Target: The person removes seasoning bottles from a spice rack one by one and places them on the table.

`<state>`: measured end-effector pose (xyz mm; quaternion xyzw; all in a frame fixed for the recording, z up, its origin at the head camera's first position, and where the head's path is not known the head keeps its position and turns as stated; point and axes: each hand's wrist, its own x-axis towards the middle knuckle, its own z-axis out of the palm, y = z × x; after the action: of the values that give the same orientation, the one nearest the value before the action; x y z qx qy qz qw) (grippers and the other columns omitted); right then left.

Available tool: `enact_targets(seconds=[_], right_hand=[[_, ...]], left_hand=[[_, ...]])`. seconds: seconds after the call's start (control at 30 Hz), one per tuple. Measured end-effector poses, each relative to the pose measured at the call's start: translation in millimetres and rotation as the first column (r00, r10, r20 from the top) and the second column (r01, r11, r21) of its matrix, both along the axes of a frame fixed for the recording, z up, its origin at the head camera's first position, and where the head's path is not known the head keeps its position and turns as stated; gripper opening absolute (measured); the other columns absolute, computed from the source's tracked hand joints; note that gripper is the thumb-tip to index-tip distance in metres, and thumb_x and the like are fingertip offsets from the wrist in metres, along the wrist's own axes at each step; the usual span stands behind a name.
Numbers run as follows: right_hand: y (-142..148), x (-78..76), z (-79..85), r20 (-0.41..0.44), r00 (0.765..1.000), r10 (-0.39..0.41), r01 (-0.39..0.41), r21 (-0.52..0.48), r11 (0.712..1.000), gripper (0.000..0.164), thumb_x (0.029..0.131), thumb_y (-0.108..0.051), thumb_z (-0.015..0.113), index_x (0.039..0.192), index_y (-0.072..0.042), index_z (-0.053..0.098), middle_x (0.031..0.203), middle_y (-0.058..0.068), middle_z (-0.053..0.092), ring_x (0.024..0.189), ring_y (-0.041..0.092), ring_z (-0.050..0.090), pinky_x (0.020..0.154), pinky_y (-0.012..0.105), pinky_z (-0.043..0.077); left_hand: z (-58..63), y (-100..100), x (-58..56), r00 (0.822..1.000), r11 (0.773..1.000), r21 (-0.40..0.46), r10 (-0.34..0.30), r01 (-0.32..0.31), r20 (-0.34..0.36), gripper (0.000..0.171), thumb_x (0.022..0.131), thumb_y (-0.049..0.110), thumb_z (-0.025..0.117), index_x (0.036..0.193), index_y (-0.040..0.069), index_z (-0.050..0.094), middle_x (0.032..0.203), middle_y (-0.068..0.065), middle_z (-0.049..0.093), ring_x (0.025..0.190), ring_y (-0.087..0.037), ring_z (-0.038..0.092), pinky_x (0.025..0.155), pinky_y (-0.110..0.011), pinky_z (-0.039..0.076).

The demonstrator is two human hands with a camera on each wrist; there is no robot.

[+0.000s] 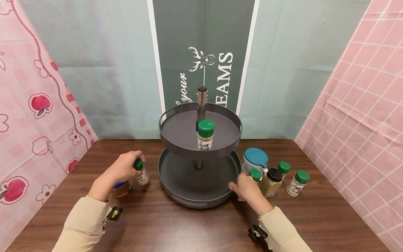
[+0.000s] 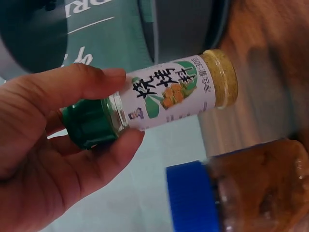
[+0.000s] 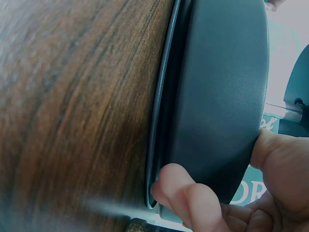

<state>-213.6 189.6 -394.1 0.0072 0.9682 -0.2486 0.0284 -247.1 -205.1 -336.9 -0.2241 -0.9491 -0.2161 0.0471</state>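
Observation:
My left hand [image 1: 126, 166] grips a small seasoning bottle [image 2: 169, 89] by its green cap; the bottle tilts, its yellowish base just over the table or touching it. Right beside it stands a jar [image 2: 260, 191] with a blue lid and brown contents. A dark grey two-tier rack is in the middle. My right hand [image 1: 250, 189] pinches the right side of its lower tray [image 3: 217, 96], thumb at the top rim and fingers low on the outer wall. Another green-capped bottle [image 1: 206, 134] stands on the upper tray [image 1: 171, 138].
Right of the rack are a white container with a blue lid [image 1: 255, 156], a black-capped jar [image 1: 271, 183] and several green-capped bottles, one [image 1: 295, 185] farthest right. A metal post [image 1: 202, 105] rises through the rack. Curtains enclose the wooden table [image 1: 195, 231].

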Motion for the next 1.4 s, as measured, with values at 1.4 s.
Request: enact_targets(seconds=[1.4], right_hand=[[0.3, 0.9, 0.2, 0.014, 1.000, -0.007, 0.007, -0.007, 1.000, 0.038, 0.078, -0.022, 0.056, 0.093, 0.013, 0.048, 0.049, 0.009, 0.053, 0.038, 0.015, 0.051, 0.043, 0.030, 0.044]], left_hand=[[-26.3, 9.1, 1.6, 1.000, 0.999, 0.046, 0.009, -0.010, 0.027, 0.029, 0.070, 0.009, 0.070, 0.093, 0.004, 0.055, 0.085, -0.012, 0.056, 0.070, -0.020, 0.051, 0.055, -0.034, 0.048]])
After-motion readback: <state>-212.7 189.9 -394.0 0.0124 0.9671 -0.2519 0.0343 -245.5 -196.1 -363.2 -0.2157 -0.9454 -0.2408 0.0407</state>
